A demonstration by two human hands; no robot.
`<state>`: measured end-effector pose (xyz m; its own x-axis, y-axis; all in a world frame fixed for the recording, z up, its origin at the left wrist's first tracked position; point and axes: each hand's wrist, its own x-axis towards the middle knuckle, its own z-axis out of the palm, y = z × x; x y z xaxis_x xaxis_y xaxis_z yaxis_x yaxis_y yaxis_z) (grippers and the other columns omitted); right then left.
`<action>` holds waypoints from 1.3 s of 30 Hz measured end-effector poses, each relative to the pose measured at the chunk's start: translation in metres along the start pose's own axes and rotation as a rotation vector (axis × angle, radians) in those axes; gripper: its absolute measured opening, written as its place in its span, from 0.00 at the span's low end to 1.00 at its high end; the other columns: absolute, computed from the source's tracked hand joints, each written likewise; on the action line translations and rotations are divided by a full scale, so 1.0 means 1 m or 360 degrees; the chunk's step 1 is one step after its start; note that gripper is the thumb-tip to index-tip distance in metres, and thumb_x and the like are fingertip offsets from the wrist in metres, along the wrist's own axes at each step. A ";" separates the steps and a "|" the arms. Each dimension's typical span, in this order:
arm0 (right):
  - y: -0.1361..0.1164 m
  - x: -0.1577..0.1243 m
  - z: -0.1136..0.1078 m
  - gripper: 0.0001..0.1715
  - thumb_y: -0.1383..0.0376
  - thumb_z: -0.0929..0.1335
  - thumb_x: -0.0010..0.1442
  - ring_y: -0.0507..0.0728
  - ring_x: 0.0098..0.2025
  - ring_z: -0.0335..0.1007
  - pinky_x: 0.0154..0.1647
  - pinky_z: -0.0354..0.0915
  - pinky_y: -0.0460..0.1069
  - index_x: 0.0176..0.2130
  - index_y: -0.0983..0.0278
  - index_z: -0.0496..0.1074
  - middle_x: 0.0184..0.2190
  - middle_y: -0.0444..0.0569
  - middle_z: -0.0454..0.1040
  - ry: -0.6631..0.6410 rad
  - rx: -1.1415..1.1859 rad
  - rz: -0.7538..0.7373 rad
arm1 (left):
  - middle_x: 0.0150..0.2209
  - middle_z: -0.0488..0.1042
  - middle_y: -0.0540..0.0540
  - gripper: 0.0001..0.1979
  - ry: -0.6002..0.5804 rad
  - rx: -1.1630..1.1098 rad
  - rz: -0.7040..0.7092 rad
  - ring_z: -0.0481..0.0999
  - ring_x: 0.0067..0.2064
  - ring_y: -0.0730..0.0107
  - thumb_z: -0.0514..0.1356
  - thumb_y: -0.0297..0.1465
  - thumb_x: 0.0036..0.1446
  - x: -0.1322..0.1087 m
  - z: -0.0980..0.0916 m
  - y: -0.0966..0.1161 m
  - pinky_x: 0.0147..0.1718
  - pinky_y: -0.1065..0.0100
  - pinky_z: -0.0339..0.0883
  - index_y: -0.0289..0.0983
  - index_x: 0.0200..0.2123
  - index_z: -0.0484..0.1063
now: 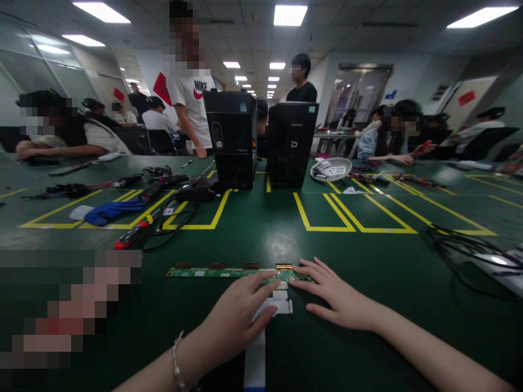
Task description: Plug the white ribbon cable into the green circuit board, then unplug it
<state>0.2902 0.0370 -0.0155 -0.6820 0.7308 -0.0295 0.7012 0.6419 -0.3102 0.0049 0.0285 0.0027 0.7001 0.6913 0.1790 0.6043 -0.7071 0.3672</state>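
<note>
A long, narrow green circuit board [214,273] lies crosswise on the table in front of me, with several brown tabs along its far edge. From its right part a white flat ribbon cable [255,362] runs toward me, passing under my left hand. My left hand [241,305] reaches over the cable, fingers stretched onto the board and thumb apart beside the white connector pieces. At the board's right end rests my right hand [333,296], palm down with fingers spread. Its fingertips touch or cover that end; exact contact is partly hidden.
Two black computer towers [292,144] stand ahead. A blue glove [114,211], a red-and-black screwdriver [133,234] and cables lie left. A white basket [330,169] sits beyond; black cables [461,256] lie right. Yellow tape marks the green table [281,239]. Other people sit and stand around.
</note>
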 end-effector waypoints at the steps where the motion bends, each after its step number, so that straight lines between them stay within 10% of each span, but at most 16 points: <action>1: -0.001 0.000 -0.001 0.30 0.49 0.59 0.67 0.63 0.70 0.34 0.68 0.34 0.70 0.65 0.49 0.53 0.68 0.45 0.47 -0.0005 -0.0009 0.0006 | 0.63 0.63 0.44 0.20 0.0016 0.0047 -0.0004 0.63 0.62 0.59 0.52 0.34 0.66 -0.001 -0.007 -0.004 0.60 0.53 0.59 0.43 0.60 0.63; 7: -0.004 -0.002 -0.004 0.30 0.53 0.61 0.67 0.64 0.69 0.37 0.68 0.39 0.69 0.65 0.53 0.53 0.68 0.50 0.47 0.0055 -0.0002 -0.0003 | 0.56 0.72 0.46 0.18 -0.0015 0.0128 -0.0203 0.71 0.56 0.61 0.52 0.33 0.66 -0.035 -0.027 -0.023 0.55 0.56 0.66 0.44 0.58 0.67; 15: 0.011 -0.005 -0.004 0.23 0.60 0.61 0.67 0.59 0.67 0.45 0.68 0.42 0.66 0.61 0.52 0.61 0.64 0.47 0.56 0.0210 -0.0023 -0.0042 | 0.57 0.71 0.43 0.22 0.0215 0.0285 -0.0583 0.73 0.55 0.55 0.48 0.40 0.65 -0.093 0.014 -0.058 0.53 0.53 0.69 0.42 0.57 0.70; 39: -0.005 0.000 -0.003 0.24 0.60 0.62 0.67 0.61 0.63 0.55 0.62 0.58 0.62 0.61 0.54 0.61 0.63 0.50 0.58 0.0180 -0.0048 -0.0011 | 0.56 0.72 0.42 0.22 0.0475 0.0358 -0.0599 0.73 0.55 0.55 0.49 0.42 0.64 -0.093 0.029 -0.062 0.52 0.51 0.70 0.41 0.54 0.72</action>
<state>0.2878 0.0348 -0.0109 -0.6603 0.7466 0.0805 0.7036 0.6526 -0.2813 -0.0863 0.0040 -0.0635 0.3001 0.8926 0.3364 0.8826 -0.3937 0.2571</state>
